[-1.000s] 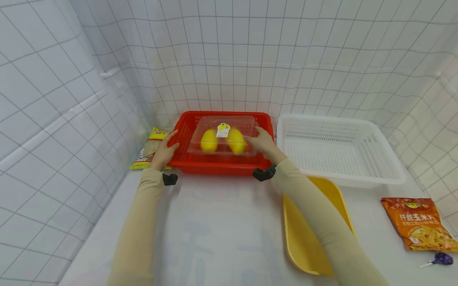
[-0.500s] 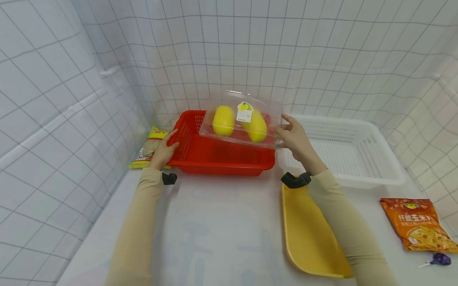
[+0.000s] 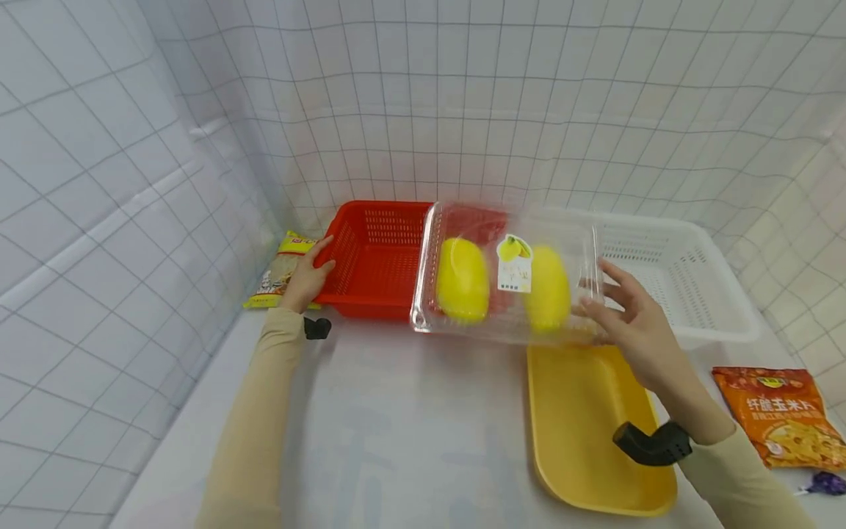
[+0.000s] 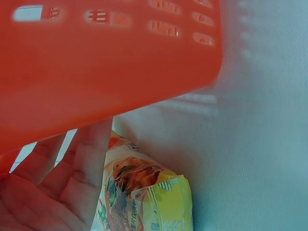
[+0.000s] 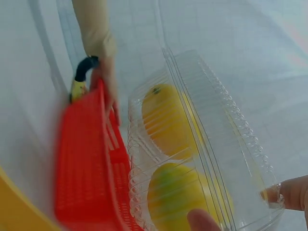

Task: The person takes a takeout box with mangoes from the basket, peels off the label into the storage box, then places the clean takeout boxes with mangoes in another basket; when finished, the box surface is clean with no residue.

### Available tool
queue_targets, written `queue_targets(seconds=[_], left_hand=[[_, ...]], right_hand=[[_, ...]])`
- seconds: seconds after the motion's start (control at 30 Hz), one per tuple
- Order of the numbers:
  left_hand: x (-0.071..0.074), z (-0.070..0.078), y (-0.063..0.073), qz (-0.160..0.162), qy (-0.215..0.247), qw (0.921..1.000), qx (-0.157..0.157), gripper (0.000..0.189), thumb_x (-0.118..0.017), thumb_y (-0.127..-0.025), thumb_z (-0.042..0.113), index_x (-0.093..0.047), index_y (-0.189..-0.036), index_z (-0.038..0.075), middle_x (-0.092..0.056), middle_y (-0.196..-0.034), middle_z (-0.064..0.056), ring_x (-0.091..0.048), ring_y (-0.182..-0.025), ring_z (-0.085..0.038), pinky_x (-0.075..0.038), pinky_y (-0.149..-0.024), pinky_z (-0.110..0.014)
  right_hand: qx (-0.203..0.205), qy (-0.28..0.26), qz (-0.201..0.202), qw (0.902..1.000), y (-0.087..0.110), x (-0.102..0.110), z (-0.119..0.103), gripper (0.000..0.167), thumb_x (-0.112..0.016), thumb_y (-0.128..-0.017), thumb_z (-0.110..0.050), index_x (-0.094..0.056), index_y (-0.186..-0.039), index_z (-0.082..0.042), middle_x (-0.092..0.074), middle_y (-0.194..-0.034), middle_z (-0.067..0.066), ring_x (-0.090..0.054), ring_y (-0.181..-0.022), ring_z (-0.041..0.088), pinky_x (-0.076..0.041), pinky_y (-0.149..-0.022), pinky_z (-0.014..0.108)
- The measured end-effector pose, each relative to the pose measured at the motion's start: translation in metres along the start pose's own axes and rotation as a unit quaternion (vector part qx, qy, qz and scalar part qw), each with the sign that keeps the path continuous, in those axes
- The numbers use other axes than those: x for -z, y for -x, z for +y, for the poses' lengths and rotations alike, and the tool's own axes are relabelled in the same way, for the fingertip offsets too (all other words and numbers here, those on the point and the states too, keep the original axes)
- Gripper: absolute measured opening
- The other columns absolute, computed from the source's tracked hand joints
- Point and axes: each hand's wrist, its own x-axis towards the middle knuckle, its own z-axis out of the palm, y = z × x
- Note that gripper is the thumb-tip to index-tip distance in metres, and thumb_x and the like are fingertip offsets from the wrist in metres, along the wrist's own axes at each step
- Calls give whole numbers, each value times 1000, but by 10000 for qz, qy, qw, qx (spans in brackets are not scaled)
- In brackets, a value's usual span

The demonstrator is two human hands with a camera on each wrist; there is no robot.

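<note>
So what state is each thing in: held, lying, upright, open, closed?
clear container: held up, lid looks closed
yellow fruits: both inside the clear container
right hand: gripping the container's right end
red basket: upright, open-topped
left hand: holding the red basket's left rim
white basket: upright, open-topped, partly hidden
yellow tray: lying flat, open side up
orange packet: lying flat, printed side up
yellow packet: lying beside the red basket, partly hidden
purple lollipop: lying down

Bench (image 3: 396, 448): white surface, bearing faint grey markings. Directly on it: red perforated basket (image 3: 373, 308) at the back; yellow-ended food packet (image 3: 274, 281) on its left; white perforated basket (image 3: 723, 294) on its right; yellow tray (image 3: 581, 433) forward of that. Far right: orange corn-chip bag (image 3: 783, 417), purple-wrapped lollipop (image 3: 828, 483) (just beside the bag).
</note>
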Motion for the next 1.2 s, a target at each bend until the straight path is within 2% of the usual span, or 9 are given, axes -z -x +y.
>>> queue_targets(seconds=[0.1, 0.23, 0.43, 0.63, 0.77, 0.87, 1.03, 1.2], left_hand=[[0, 1, 0, -31, 30, 9999, 96, 56, -44, -101, 13, -24, -152, 25, -24, -151, -16, -36, -121, -34, -32, -104, -49], [0, 3, 0, -16, -14, 9999, 114, 56, -43, -102, 13, -23, -152, 25, -24, -151, -16, -36, -121, -34, -32, -104, -48], [2, 4, -1, 32, 0, 10000, 22, 56, -44, -101, 12, -24, -152, 24, -26, -149, -19, -38, -120, -35, -32, -103, -48], [0, 2, -1, -51, 57, 9999, 108, 56, -43, -102, 14, -23, -152, 25, -27, -149, -18, -39, -118, -36, -34, -102, -49], [-1, 2, -1, -25, 114, 9998, 188, 55, -43, -102, 14, -24, -152, 26, -27, -149, -17, -38, -119, -35, -34, -102, -49], [-2, 3, -1, -39, 171, 9995, 272, 55, -43, -102, 15, -24, -152, 28, -27, -149, -16, -37, -120, -35, -34, -103, -49], [-1, 4, 0, -59, 170, 9995, 251, 55, -43, -102, 16, -23, -152, 28, -25, -150, -16, -36, -121, -35, -32, -104, -49], [-1, 4, 2, -34, 106, 9996, 253, 55, -43, -102, 17, -23, -152, 28, -24, -151, -16, -35, -123, -35, -31, -104, -49]], right_hand=[[-323, -123, -171, 9993, 21, -7, 8, 65, -55, -97, -11, -19, -151, -6, -32, -139, 29, -64, -94, 12, -56, -63, 40], [-783, -431, -495, 9948, 38, -22, 18, 64, -56, -97, -10, -21, -150, -5, -32, -139, 30, -63, -97, 19, -55, -62, 47], [-1422, -924, -1012, 9803, 44, -50, 33, 64, -58, -94, -9, -23, -148, -6, -36, -136, 28, -58, -103, 31, -55, -65, 50], [-1792, -938, -1277, 9710, 46, -75, 48, 66, -58, -94, -11, -20, -148, -6, -32, -139, 28, -55, -103, 33, -55, -70, 45], [-2077, -977, -1315, 9644, 44, -89, 53, 66, -56, -94, -10, -19, -149, -7, -30, -142, 27, -55, -104, 31, -55, -73, 42], [-2293, -1015, -1188, 9607, 42, -97, 56, 66, -56, -93, -8, -20, -149, -8, -30, -142, 27, -56, -104, 32, -55, -73, 40], [-2452, -812, -849, 9623, 41, -108, 58, 70, -61, -90, -7, -23, -148, -12, -33, -141, 25, -57, -99, 29, -54, -70, 38], [-2499, -573, -752, 9637, 41, -113, 59, 72, -63, -88, -5, -25, -148, -16, -34, -139, 24, -57, -92, 27, -52, -68, 37]])
